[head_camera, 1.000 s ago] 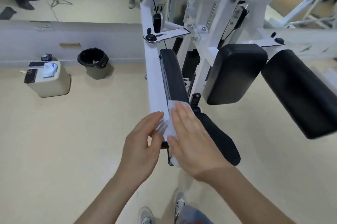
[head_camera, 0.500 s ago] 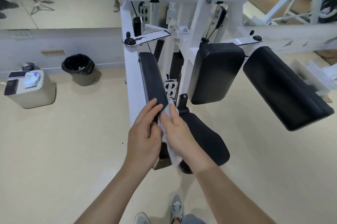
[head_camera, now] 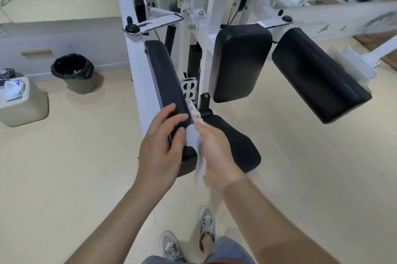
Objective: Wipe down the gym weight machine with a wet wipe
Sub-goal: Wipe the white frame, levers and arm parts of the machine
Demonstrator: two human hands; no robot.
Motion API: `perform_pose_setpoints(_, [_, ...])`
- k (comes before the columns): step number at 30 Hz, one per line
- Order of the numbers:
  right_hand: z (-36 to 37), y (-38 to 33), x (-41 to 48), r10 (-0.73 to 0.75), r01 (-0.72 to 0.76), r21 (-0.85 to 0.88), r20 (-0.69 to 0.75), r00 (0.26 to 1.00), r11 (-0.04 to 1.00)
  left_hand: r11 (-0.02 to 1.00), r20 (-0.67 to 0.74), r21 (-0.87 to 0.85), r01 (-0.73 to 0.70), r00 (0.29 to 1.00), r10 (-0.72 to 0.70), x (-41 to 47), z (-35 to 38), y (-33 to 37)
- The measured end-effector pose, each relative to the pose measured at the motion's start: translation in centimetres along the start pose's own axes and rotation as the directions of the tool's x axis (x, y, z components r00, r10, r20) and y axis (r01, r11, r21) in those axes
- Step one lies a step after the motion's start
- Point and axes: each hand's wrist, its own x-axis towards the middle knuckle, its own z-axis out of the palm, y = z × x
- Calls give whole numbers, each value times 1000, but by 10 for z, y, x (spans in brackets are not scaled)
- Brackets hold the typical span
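One wide-angle view, taken from the person's head, faces forward and steeply down. The fingers (head_camera: 179,117) lie close to the lens, just left of the middle, with both forearms (head_camera: 133,210) leading to them from the bottom edge. Beyond the fingers the white weight machine (head_camera: 137,66) fills the top of the view; below them are the person's shoes (head_camera: 207,224) on the floor (head_camera: 64,177); far left of them, a bin (head_camera: 73,72).
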Motion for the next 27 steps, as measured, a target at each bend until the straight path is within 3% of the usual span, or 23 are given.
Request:
perform_pose_setpoints(4, [-20, -2, -23, 35, -62, 340, 84, 996, 938, 988, 146, 37, -153, 978, 146, -17, 5, 23])
perform_pose_setpoints(7, [-35, -14, -35, 72, -124, 448, 132, 989, 885, 976, 178, 34, -215, 962, 206, -29, 21, 43])
perform_pose_setpoints(8, [-40, -20, -37, 48, -108, 464, 139, 989, 879, 985, 174, -46, -167, 970, 172, -30, 25, 52])
perform_pose_setpoints(9, [-47, -26, -38, 10, -78, 483, 142, 990, 872, 981, 190, -191, -30, 979, 66, -29, 28, 61])
perform_pose_setpoints(10, [-54, -35, -40, -23, -49, 492, 139, 990, 869, 901, 251, -403, 161, 966, -61, -26, 30, 72])
perform_pose_setpoints(12, [-73, -50, -45, -31, -61, 472, 184, 982, 879, 567, 437, -684, 459, 880, -187, -19, 35, 91])
perform_pose_setpoints(13, [-81, -57, -48, -14, -95, 440, 238, 971, 893, 454, 492, -724, 520, 850, -188, -16, 37, 96])
perform_pose_setpoints(16, [-114, -68, -50, 12, -120, 249, 396, 918, 961, 358, 553, -727, 586, 809, -200, -6, 51, 109])
perform_pose_setpoints(20, [-184, -100, -49, -98, 131, -54, 409, 907, 990, 398, 499, -746, 534, 844, -198, -6, 95, 137])
perform_pose_setpoints(23, [-241, -129, -51, -139, 152, -2, 385, 912, 988, 208, 555, -781, 589, 807, -201, -14, 139, 166])
perform_pose_setpoints(25, [-280, -145, -48, -161, 140, 83, 369, 915, 987, 159, 596, -753, 639, 764, -246, -17, 173, 182])
perform_pose_setpoints(27, [-317, -158, -40, -177, 145, 129, 286, 942, 981, 186, 604, -719, 670, 734, -310, -16, 210, 195])
